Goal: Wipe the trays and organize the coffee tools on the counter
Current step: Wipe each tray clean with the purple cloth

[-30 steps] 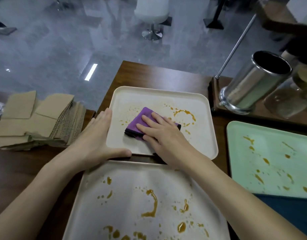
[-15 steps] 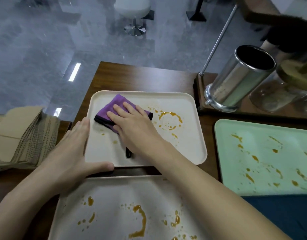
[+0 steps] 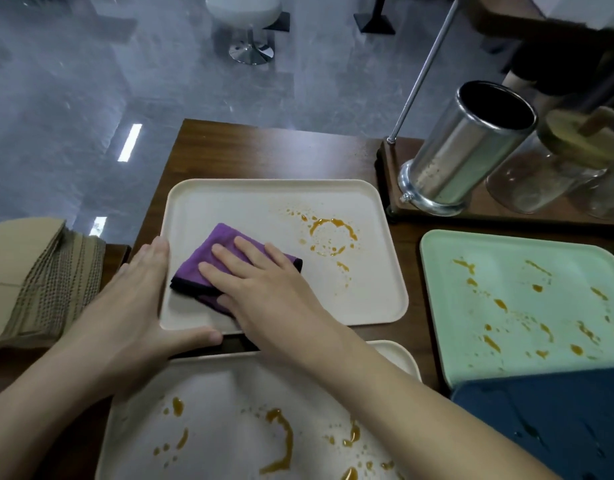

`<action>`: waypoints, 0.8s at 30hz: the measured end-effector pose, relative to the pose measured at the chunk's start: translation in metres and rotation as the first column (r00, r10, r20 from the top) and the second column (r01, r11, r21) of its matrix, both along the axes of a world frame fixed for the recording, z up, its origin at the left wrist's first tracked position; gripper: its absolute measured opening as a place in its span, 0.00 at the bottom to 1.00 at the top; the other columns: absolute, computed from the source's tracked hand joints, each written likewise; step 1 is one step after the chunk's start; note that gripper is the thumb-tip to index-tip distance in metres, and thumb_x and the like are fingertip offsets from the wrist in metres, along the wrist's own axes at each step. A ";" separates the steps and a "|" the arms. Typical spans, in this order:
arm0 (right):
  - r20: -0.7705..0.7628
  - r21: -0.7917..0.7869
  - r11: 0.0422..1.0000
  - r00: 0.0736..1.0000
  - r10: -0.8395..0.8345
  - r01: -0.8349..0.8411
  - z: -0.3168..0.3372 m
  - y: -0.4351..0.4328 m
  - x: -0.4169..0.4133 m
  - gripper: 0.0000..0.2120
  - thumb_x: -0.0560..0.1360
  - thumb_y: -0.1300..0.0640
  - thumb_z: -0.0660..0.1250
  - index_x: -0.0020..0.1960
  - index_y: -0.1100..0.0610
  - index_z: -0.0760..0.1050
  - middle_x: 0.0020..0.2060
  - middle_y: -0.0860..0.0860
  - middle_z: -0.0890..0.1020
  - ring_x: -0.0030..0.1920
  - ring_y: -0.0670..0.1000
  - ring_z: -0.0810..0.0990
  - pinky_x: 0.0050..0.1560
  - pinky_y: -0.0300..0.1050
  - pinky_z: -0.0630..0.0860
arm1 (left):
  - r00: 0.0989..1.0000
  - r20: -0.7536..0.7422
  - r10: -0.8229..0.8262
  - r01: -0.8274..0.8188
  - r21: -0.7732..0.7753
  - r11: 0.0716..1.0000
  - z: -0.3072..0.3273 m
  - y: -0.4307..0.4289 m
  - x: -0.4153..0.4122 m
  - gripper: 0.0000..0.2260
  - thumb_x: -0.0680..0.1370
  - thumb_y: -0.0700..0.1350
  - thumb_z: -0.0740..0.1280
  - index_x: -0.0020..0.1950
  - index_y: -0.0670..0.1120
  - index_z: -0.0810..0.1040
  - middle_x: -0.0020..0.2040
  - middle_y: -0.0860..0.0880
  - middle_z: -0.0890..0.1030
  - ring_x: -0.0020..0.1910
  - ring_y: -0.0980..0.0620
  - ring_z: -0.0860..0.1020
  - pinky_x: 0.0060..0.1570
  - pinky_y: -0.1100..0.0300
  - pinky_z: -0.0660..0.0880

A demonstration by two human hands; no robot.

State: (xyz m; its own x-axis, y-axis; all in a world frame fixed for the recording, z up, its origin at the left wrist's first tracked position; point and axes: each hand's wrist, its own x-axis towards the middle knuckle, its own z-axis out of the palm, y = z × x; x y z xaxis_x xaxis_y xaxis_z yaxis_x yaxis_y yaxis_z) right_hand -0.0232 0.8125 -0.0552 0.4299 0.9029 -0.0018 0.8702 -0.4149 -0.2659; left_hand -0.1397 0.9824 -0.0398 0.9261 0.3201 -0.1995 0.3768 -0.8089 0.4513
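Both hands are on the far cream-coloured rectangular plastic tray (image 3: 374, 306). The left hand (image 3: 125, 306) lies flat, fingers straight along the tray's left rim and thumb along its near rim, bracing that corner. The right hand (image 3: 267, 292) presses down with spread, uncurled fingers on a folded purple microfibre cloth with dark edging (image 3: 208, 258). Neither hand grips anything.

The cloth sits on the left half of the tray, well apart from a brown ring-shaped stain (image 3: 333, 237) on the far right part.

The cloth looks soft and limp and would probably bunch if pinched, so flat palm pressure suits it. The tray seems light, stiff and smooth and likely to slide on the dark wooden desk (image 3: 264, 150), so the rim corner is the place to steady it.

The cloth's near edge is hidden under the right hand. A second stained cream tray (image 3: 222, 445) is cut off at the near edge, and a mint-green tray (image 3: 558, 292) runs off to the right, its near end covered by a dark blue tray (image 3: 540, 427). A tall steel cylinder (image 3: 464, 150) and a glass jar (image 3: 540, 174) at far right are blurred. Whether the stains are wet or dried cannot be told.
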 end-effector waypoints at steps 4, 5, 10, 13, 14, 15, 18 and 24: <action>0.008 -0.022 0.997 0.998 -0.067 0.067 0.004 0.023 0.020 0.24 0.84 0.46 0.54 0.80 0.45 0.57 0.81 0.47 0.57 0.81 0.52 0.50 0.78 0.55 0.47 | 0.999 -0.035 0.033 -0.032 0.028 0.999 0.005 -0.005 0.000 0.67 0.57 0.80 0.67 0.83 0.50 0.40 0.84 0.50 0.51 0.81 0.52 0.51 0.78 0.52 0.54; -0.002 -0.025 0.996 0.996 -0.084 0.084 0.005 0.027 0.025 0.24 0.85 0.46 0.54 0.80 0.45 0.57 0.81 0.46 0.56 0.81 0.52 0.50 0.79 0.55 0.46 | 1.000 -0.020 0.021 -0.021 0.029 0.999 0.006 -0.006 0.000 0.65 0.57 0.79 0.67 0.83 0.51 0.42 0.83 0.50 0.54 0.81 0.52 0.54 0.78 0.51 0.56; -0.028 -0.037 0.994 0.994 -0.109 0.107 0.007 0.028 0.021 0.24 0.85 0.49 0.54 0.80 0.45 0.57 0.81 0.47 0.56 0.81 0.53 0.50 0.78 0.54 0.45 | 1.000 -0.007 0.008 -0.008 0.060 0.998 0.008 -0.006 0.002 0.62 0.57 0.80 0.69 0.82 0.51 0.49 0.79 0.50 0.62 0.77 0.51 0.62 0.72 0.48 0.66; -0.041 -0.042 0.997 0.997 -0.063 0.062 0.009 0.009 0.012 0.24 0.85 0.50 0.55 0.80 0.45 0.58 0.81 0.46 0.57 0.81 0.52 0.50 0.78 0.54 0.47 | 0.999 -0.033 0.017 -0.015 0.065 0.998 0.011 -0.007 0.003 0.64 0.57 0.80 0.67 0.83 0.51 0.47 0.80 0.51 0.61 0.78 0.51 0.60 0.72 0.48 0.66; -0.048 -0.039 0.998 0.998 -0.051 0.049 0.010 0.000 0.010 0.24 0.85 0.50 0.55 0.80 0.45 0.58 0.81 0.46 0.57 0.81 0.52 0.50 0.78 0.53 0.47 | 1.000 -0.026 0.004 -0.002 0.065 0.998 0.012 -0.006 0.003 0.63 0.57 0.81 0.66 0.82 0.51 0.49 0.77 0.51 0.64 0.76 0.51 0.64 0.70 0.47 0.68; -0.058 -0.034 0.999 0.997 -0.044 0.042 0.011 -0.008 0.009 0.24 0.85 0.50 0.55 0.80 0.44 0.58 0.81 0.46 0.57 0.81 0.52 0.50 0.78 0.52 0.46 | 1.000 -0.025 -0.007 0.009 0.071 0.997 0.013 -0.005 0.004 0.61 0.57 0.82 0.65 0.81 0.52 0.52 0.73 0.52 0.68 0.72 0.50 0.67 0.67 0.47 0.70; -0.085 -0.017 0.994 0.990 -0.109 0.108 0.011 -0.033 0.021 0.24 0.84 0.49 0.58 0.79 0.44 0.61 0.80 0.45 0.59 0.81 0.51 0.51 0.78 0.50 0.47 | 0.998 -0.056 -0.014 0.019 0.092 0.996 0.016 -0.004 0.005 0.59 0.57 0.80 0.67 0.80 0.51 0.54 0.71 0.51 0.69 0.69 0.49 0.68 0.64 0.46 0.70; -0.197 -0.015 0.953 0.934 -0.300 0.303 0.018 -0.069 0.051 0.26 0.82 0.50 0.62 0.79 0.44 0.62 0.80 0.45 0.59 0.81 0.49 0.50 0.78 0.46 0.44 | 0.989 -0.146 -0.025 0.041 0.105 0.994 0.016 -0.002 0.005 0.64 0.55 0.83 0.62 0.82 0.53 0.44 0.82 0.48 0.55 0.81 0.48 0.52 0.75 0.44 0.61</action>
